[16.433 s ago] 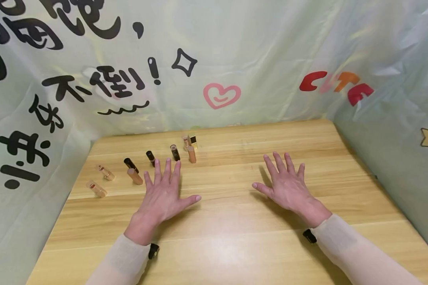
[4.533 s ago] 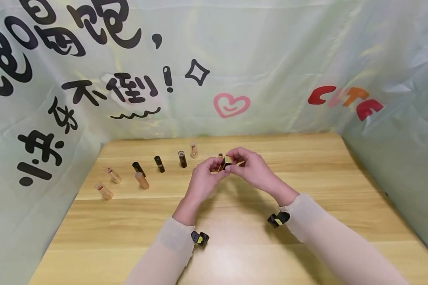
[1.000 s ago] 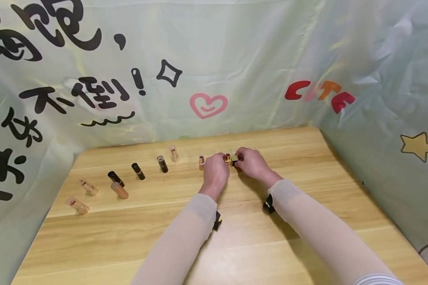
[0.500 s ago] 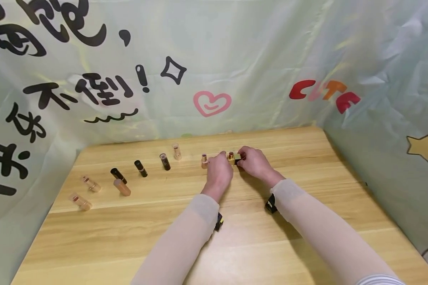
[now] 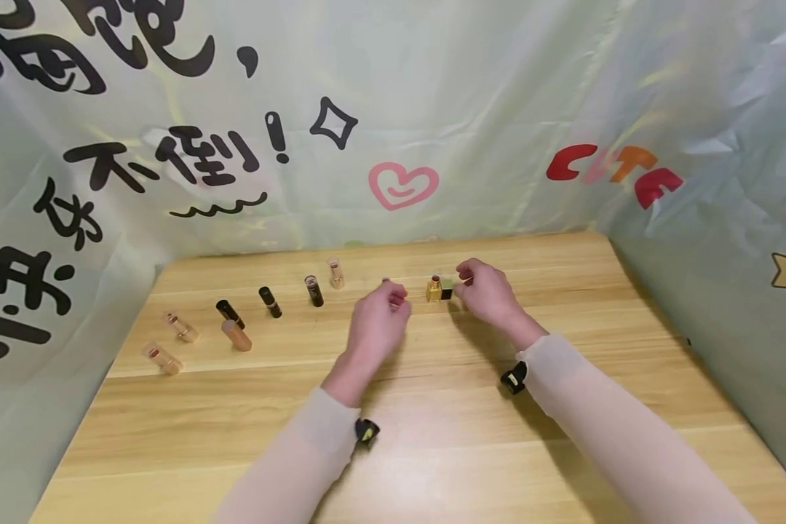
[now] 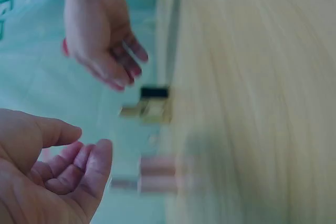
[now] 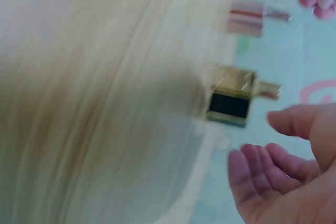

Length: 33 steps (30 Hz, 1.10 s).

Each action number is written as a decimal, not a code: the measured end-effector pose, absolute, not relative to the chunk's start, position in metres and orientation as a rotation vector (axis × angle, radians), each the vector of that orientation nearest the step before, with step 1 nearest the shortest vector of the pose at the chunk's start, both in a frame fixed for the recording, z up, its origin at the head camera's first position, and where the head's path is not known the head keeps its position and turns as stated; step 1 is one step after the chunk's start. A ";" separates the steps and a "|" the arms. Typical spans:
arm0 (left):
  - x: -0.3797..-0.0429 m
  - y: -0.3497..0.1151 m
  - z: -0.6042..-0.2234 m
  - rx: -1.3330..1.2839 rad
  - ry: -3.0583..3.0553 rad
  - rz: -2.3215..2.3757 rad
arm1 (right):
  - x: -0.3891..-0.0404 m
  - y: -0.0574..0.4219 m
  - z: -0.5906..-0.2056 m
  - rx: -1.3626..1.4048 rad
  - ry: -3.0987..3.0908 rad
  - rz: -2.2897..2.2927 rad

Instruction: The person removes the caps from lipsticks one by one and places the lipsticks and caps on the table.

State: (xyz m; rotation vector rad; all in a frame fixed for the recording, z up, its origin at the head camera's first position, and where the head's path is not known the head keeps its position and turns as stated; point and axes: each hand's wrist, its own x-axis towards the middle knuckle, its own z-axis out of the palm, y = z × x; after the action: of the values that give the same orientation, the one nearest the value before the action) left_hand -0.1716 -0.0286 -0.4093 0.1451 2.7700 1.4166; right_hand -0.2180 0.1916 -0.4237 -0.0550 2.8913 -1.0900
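Right hand [image 5: 491, 295] and left hand [image 5: 378, 320], both with fingers loosely bent and holding nothing, hover over the far part of the worktop [image 5: 432, 466]. Between them, one uncapped gold lipstick [image 5: 434, 291] stands upright, one black-and-gold cap [image 5: 447, 290] close at its right. One pink lipstick [image 6: 157, 183] and its pink cap [image 6: 157, 165] stand near the left hand. Fingertips should probably draw straight away, tipping nothing. Farther left stand three clear-capped tubes [image 5: 162, 360], three dark tubes [image 5: 270, 302], one tan tube [image 5: 236, 335].
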 end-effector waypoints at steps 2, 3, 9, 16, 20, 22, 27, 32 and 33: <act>-0.165 -0.048 -0.404 0.139 2.796 1.483 | -0.212 0.184 -0.418 -0.046 2.947 -1.178; -0.163 -0.057 -0.402 0.127 2.812 1.509 | -0.209 0.179 -0.415 -0.041 2.975 -1.228; -0.147 -0.102 -0.399 -0.001 2.942 1.529 | -0.190 0.139 -0.407 -0.125 3.061 -1.529; -0.126 -0.144 -0.403 -0.327 2.965 1.632 | -0.177 0.077 -0.409 -0.363 2.944 -1.616; -0.119 -0.175 -0.409 -0.550 3.013 1.704 | -0.176 0.043 -0.411 -0.436 2.911 -1.541; -0.119 -0.190 -0.414 -0.639 3.063 1.708 | -0.177 0.029 -0.413 -0.461 2.896 -1.502; -0.121 -0.214 -0.428 -0.828 3.047 1.677 | -0.179 -0.002 -0.418 -0.467 2.829 -1.431; -0.128 -0.226 -0.435 -0.851 2.854 1.648 | -0.179 -0.021 -0.422 -0.487 2.794 -1.381; -0.129 -0.229 -0.435 -0.832 2.800 1.644 | -0.179 -0.023 -0.423 -0.486 2.790 -1.375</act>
State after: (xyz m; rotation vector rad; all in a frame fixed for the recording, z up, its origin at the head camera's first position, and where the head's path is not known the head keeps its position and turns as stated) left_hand -0.1289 -0.2286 -0.4351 -0.8315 2.8001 1.6440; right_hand -0.1789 -0.0234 -0.4226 -0.4862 2.7897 -1.3746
